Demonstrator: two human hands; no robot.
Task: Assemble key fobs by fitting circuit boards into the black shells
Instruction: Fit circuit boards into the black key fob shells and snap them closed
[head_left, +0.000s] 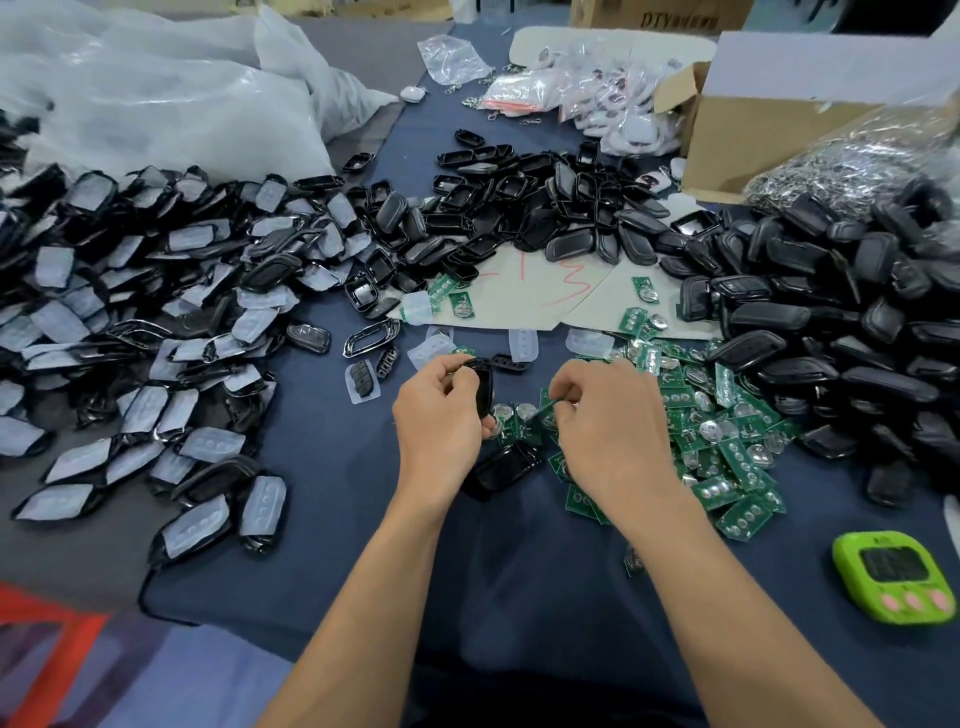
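A person's left hand (439, 415), its grip closed round a black shell (483, 387), hovers just left of the heap of green circuit boards (727, 447) on the table (322, 467), while the right hand (608, 421) pinches one circuit board (545, 408) and hides the heap's left edge. Black casings (831, 322) crowd right of the heap, white-padded shells (156, 322) lie well left, a green timer (896, 574) nearer the person

Black shells (810, 291) everywhere, green circuit boards (727, 467) with silver coin cells, navy cloth on the bench (322, 467), lime-green timer (894, 577) with pink buttons, red scribbles on beige cardboard (524, 296).
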